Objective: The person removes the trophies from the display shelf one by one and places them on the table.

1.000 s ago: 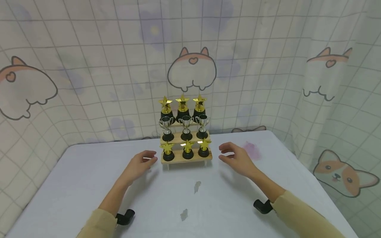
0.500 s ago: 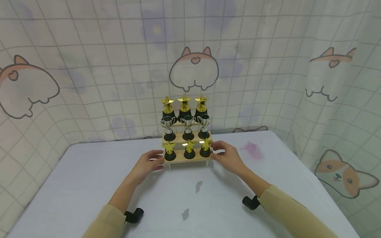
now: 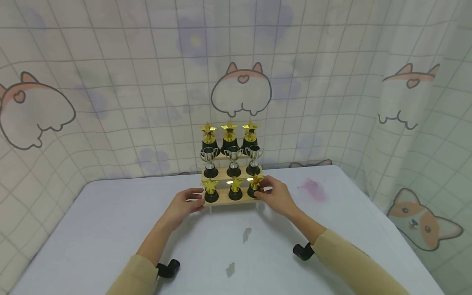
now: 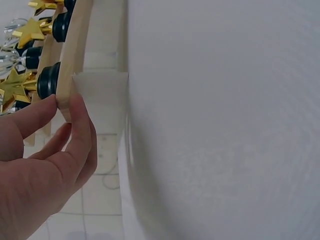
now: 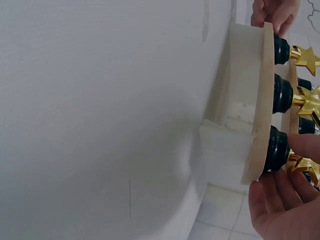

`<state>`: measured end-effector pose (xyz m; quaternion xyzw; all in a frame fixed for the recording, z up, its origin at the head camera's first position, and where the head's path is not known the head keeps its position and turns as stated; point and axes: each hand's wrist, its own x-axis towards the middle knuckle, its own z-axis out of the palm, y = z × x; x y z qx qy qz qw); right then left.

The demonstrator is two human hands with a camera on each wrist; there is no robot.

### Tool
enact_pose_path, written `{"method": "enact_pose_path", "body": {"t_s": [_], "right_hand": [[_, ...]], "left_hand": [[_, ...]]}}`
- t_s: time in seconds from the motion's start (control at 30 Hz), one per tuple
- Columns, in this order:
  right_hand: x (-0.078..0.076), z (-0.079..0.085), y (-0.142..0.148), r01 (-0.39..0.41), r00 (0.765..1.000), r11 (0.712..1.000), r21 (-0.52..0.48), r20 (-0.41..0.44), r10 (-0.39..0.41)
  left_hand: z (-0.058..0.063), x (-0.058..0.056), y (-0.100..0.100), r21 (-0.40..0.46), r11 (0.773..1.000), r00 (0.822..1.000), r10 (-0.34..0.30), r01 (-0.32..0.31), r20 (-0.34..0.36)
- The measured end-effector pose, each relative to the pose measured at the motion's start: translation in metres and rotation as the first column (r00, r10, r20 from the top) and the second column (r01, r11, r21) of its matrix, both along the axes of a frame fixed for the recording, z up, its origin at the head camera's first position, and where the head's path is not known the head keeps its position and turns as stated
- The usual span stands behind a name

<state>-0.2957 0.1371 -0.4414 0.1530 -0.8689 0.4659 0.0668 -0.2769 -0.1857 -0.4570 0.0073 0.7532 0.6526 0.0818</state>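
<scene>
A tiered wooden display stand (image 3: 223,198) stands toward the back of the table, with three rows of small trophies. Silver cups (image 3: 233,157) fill the middle row, between gold star trophies on the top and bottom steps. My left hand (image 3: 184,207) pinches the left end of the bottom board (image 4: 75,55), thumb on top and fingers beneath. With thumb and fingers, my right hand (image 3: 277,197) holds the right-hand star trophy (image 5: 276,150) of the bottom row. That trophy's black base sits at the board's right end, partly covered by the fingers.
A white cloth covers the table (image 3: 121,221). Behind it hangs a grid-patterned curtain (image 3: 147,73) with corgi drawings. Clear supports (image 5: 227,155) carry the bottom board above the tabletop. Black wrist mounts (image 3: 169,268) sit under both sleeves.
Both hands have moved inward to the stand. The left hand has taken hold of the bottom board's left end, and the right hand has closed around the right-hand star trophy.
</scene>
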Motion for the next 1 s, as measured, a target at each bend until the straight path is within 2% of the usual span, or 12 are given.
{"method": "enact_pose_path", "body": {"t_s": [0.27, 0.7, 1.0], "right_hand": [[-0.0035, 0.0001, -0.0023, 0.022, 1.0, 0.998, 0.054, 0.006, -0.023], [-0.0022, -0.0013, -0.0042, 0.004, 1.0, 0.998, 0.067, -0.009, -0.003], [0.0008, -0.0017, -0.0043, -0.005, 1.0, 1.0, 0.01, -0.015, 0.005]], "left_hand": [[-0.0023, -0.0011, 0.0008, 0.018, 1.0, 1.0, -0.006, 0.006, 0.003], [-0.0002, 0.0026, 0.0001, 0.034, 0.999, 1.0, -0.006, 0.006, 0.005], [0.0017, 0.0022, 0.0011, 0.026, 1.0, 1.0, 0.001, -0.002, 0.025]]}}
